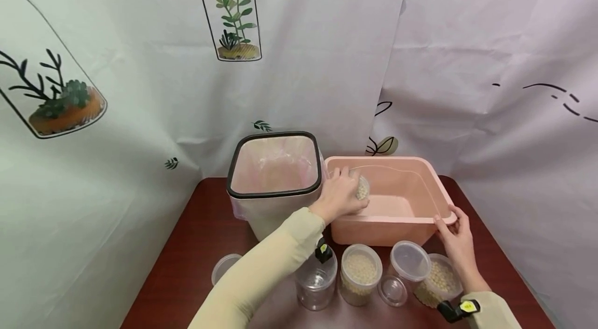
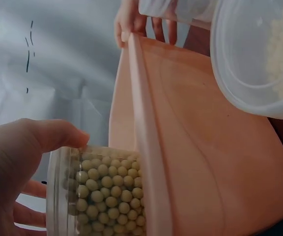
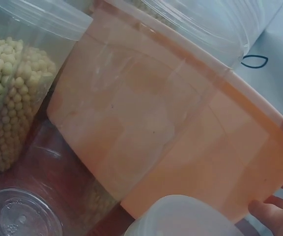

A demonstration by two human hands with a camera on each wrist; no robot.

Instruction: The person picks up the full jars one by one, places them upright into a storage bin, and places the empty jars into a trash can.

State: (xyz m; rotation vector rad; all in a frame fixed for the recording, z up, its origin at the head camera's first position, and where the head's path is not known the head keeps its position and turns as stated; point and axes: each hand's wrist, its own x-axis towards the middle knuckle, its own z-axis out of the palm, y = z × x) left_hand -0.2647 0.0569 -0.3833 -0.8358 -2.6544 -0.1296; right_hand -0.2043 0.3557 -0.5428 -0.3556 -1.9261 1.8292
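My left hand [image 1: 340, 195] holds a clear lidded jar of round, pale beans [image 2: 111, 194] at the left part of the pink basin [image 1: 385, 230]. In the left wrist view, the thumb lies along the jar's lid end, and the basin's rim hides the jar's far end. At the basin's front right corner, my right hand [image 1: 458, 238] grips the rim, thumb on the near side. Part of this hand also shows at the right edge of the right wrist view, with its fingertips against the basin wall.
A bin [image 1: 275, 195] with a black rim and plastic liner stands left of the basin. Along the front are an empty clear jar [image 1: 309, 292], a bean jar [image 1: 359, 273], another empty jar [image 1: 411, 261] and a second bean jar [image 1: 438, 282]. A round translucent top [image 1: 225, 265] shows beside the left sleeve.
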